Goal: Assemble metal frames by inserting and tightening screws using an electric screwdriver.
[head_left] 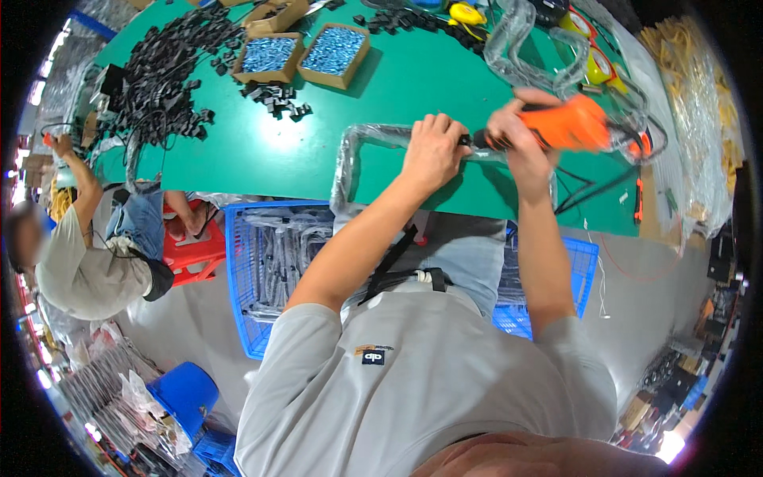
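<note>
Workbench [238, 159]: broad, flat, green-topped; it carried both the piece in hand and plentiful loose supplies.
Basket: blue plastic mesh basket [238, 306], below the near edge, holding many film-wrapped grey bars [274, 258]; whether those were finished or waiting could not be told.
Frame: angular grey frame wrapped in clear film [343, 163], lying along the near edge, its long bar under both hands; it seemed partway through, with work centred on one spot of that bar.
Pile: heap of small black angular pieces [171, 63], spread over the far left; a large stock was left unused.
Driver: orange-and-black handheld power tool [568, 126], nose aimed left at the bar; contact could not be made out.
Boxes: two open brown cardboard boxes [342, 83], full of bluish metal screws [332, 49], so plenty seemed left to use.
Right hand [520, 141]: fingers wrapped around the tool's grip, blurred.
Left hand [433, 147]: fingers bent over the bar, pressing it down.
Fitting: small black part [465, 140] at the left fingertips; whether fastened yet, unclear.
</note>
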A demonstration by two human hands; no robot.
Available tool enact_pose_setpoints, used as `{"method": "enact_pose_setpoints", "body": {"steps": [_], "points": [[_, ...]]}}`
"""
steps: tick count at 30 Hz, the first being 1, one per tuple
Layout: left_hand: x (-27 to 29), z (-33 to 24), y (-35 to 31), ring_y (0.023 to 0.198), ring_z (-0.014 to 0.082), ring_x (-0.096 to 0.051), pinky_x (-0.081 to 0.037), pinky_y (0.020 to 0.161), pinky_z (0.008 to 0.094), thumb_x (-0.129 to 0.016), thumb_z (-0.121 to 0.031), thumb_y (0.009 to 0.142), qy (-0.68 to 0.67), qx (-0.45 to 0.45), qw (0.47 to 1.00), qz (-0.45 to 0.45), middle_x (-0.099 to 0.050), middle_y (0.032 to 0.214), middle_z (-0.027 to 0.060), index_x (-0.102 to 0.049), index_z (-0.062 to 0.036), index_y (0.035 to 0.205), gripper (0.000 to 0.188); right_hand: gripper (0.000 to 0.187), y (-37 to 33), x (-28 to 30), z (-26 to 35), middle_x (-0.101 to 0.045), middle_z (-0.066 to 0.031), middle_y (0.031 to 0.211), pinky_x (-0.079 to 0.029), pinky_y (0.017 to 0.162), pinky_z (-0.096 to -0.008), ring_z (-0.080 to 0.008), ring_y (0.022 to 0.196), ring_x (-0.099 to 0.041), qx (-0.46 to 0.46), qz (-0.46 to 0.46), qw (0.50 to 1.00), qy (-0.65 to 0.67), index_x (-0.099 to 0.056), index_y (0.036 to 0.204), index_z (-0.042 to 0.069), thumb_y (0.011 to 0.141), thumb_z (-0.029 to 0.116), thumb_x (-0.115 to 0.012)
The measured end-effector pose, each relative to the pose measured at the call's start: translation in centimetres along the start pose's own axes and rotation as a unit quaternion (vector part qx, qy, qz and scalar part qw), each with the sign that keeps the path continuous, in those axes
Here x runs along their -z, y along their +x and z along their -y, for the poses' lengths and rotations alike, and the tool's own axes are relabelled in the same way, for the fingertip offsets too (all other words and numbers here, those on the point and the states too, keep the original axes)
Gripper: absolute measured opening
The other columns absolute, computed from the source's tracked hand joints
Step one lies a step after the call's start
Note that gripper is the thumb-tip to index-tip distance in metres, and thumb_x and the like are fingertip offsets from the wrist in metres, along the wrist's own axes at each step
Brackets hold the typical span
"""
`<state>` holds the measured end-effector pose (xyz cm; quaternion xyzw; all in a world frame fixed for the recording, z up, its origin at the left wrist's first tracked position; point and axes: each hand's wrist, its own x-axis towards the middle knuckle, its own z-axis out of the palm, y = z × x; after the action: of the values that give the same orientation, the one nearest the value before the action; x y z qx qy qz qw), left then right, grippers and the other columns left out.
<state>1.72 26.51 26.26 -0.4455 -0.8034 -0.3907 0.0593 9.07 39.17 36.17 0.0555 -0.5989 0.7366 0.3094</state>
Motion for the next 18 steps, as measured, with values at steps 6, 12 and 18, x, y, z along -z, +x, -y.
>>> {"method": "enact_pose_setpoints", "body": {"steps": [6,12,18], "points": [[0.0,-0.2,0.2,0.100,0.0319,-0.054,-0.042,0.085,0.0442,-0.077,-0.026,0.083,0.030,0.018,0.999,0.000,-0.059,0.102,0.0108,-0.065,-0.0087,0.105,0.030,0.036,-3.9,-0.3,3.5,-0.061,-0.0079,0.083,-0.053,0.062,-0.0307,-0.0161,0.068,-0.061,0.039,-0.108,0.990,-0.085,-0.054,0.121,-0.004,0.087,-0.003,-0.065],[-0.1,0.4,0.3,0.103,0.0316,-0.054,-0.043,0.087,0.0437,-0.077,-0.030,0.083,0.029,0.004,0.999,0.016,-0.060,0.105,0.0096,-0.067,-0.0091,0.108,0.035,0.038,-6.8,1.7,2.1,-0.060,-0.0068,0.083,-0.052,0.062,-0.0294,-0.0148,0.070,-0.061,0.024,-0.128,0.986,-0.102,-0.054,0.122,-0.004,0.086,-0.004,-0.065],[2.8,1.7,3.5,0.096,0.0358,-0.061,-0.047,0.083,0.0472,-0.077,-0.032,0.086,0.017,-0.011,1.000,0.017,-0.066,0.103,0.0142,-0.072,-0.0077,0.107,0.033,0.039,-7.3,1.8,2.2,-0.059,-0.0053,0.083,-0.050,0.060,-0.0266,-0.0122,0.070,-0.059,0.009,-0.164,0.982,-0.088,-0.054,0.122,-0.003,0.085,-0.009,-0.065]]}}
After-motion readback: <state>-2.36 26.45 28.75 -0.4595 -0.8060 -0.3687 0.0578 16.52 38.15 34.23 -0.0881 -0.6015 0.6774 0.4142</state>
